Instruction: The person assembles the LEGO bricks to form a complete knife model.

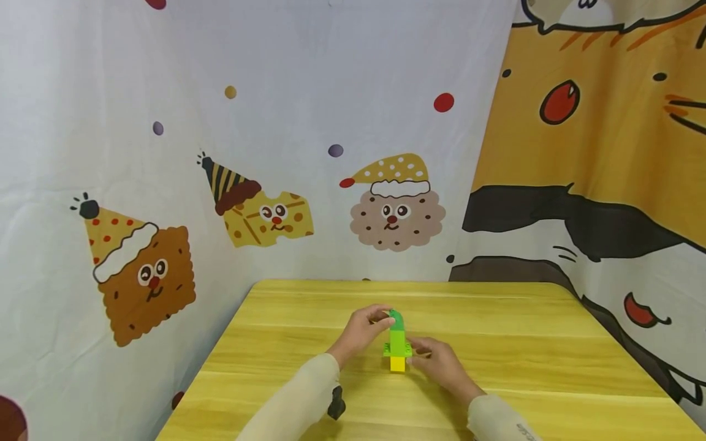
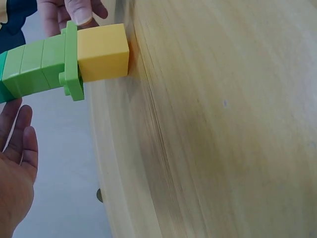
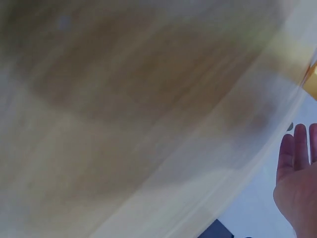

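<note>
A tower of toy building bricks (image 1: 398, 343) stands upright on the table. It has a yellow brick (image 2: 103, 52) at the bottom, a light green studded plate (image 2: 72, 62), light green bricks (image 2: 34, 68) and a dark green curved brick (image 1: 396, 321) on top. My left hand (image 1: 365, 329) pinches that top brick between thumb and index finger; its other fingers extend beside the tower in the left wrist view. Low on the right side, my right hand (image 1: 439, 362) holds the plate's end between thumb and fingers; the exact contact is partly hidden. Only the yellow brick's edge (image 3: 311, 83) shows in the right wrist view.
The wood-grain table (image 1: 265, 343) has rounded far corners. A patterned cloth (image 1: 309, 73) with cartoon figures hangs behind it. On the left wrist, a black device (image 1: 336, 403) sits at the sleeve.
</note>
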### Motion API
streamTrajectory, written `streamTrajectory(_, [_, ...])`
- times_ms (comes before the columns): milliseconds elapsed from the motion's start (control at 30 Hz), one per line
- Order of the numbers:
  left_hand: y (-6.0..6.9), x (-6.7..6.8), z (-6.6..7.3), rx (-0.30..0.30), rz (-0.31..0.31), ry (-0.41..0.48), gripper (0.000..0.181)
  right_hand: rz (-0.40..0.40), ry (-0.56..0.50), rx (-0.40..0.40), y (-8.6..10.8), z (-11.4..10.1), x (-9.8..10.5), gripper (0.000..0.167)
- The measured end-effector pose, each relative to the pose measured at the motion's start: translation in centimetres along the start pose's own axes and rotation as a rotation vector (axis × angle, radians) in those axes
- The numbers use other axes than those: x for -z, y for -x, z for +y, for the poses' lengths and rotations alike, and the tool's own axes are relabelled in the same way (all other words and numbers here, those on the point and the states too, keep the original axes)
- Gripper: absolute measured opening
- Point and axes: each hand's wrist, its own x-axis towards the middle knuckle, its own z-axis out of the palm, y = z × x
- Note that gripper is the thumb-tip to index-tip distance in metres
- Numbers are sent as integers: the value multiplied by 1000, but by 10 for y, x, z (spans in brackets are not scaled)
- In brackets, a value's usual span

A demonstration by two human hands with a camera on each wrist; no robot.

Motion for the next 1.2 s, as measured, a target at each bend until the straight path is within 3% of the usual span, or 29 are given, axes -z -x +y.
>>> streamTrajectory(200, [-1,0,-3,-9,1,22,38,32,62,40,-2,-2,-4,51])
streamTrajectory(467, [-1,-1,-5,-46,-54,-125,58,41,150,63,-3,-4,-5,70])
streamTrajectory(733, [0,-2,-7,-45,-79,-168,72,37,216,109,-2,-12,-4,87])
streamTrajectory(1000, [-3,-1,-16,-55,-71,-198,75,0,241,114,-7,-12,-5,84])
streamTrajectory(1200, [-3,2,-19,-13,-91,-170,76,-62,240,95,-10,-14,-1,77])
